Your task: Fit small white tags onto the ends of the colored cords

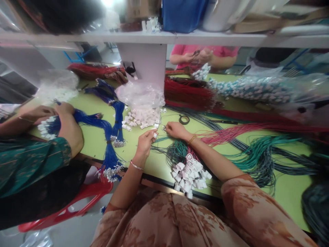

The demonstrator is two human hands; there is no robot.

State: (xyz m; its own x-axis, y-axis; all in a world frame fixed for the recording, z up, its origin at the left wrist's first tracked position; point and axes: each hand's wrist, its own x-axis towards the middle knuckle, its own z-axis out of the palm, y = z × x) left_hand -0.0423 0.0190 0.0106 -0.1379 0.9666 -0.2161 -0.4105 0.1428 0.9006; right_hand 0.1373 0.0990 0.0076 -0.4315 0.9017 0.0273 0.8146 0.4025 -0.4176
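So the left hand (146, 141) had a small white connector (155, 135) pinched in its fingertips, right by the loose pile of white connectors (142, 117) on the green table (288, 195). The right hand (177, 130) was mostly closed, gripping what looked like thin wire ends (163, 128), though it's kinda blurry there, with black tape (184, 119) just beyond it.

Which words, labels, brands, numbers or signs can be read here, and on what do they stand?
No text can be read.
Bundled white plastic connectors: dark marks, too small and blurred.
Small white plastic piece in the left hand: too small to tell.
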